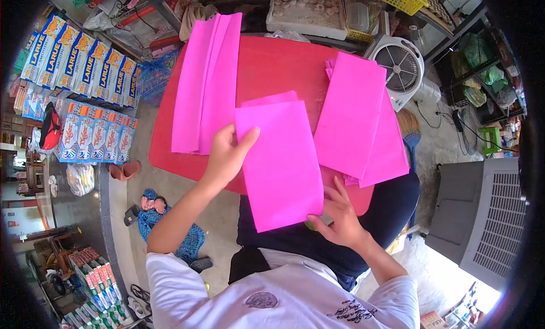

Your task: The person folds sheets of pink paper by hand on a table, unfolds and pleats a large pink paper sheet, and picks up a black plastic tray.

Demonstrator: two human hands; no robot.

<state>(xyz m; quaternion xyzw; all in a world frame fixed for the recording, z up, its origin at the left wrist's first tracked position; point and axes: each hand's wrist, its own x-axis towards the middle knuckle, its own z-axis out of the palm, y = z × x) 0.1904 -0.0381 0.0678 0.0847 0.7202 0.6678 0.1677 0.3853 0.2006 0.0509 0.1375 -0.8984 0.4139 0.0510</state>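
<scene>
A folded pink sheet (281, 164) is held up over the near part of the red table (272, 62). Its upper left edge is pinched by my left hand (230, 153), with the thumb on top and the fingers behind. At its lower right corner, my right hand (340, 215) grips the edge between thumb and fingers. Long folded pink sheets (207, 84) lie at the table's left. On the right, a pile of folded pink pieces (355, 113) overlaps at angles, partly past the table's edge.
Stacked beer cartons (79, 62) stand at the left. A white fan (399, 67) is beyond the table's right corner, with a broom (410, 130) nearby. A grey air cooler (482, 209) stands at the right. A white tray (306, 13) sits behind the table.
</scene>
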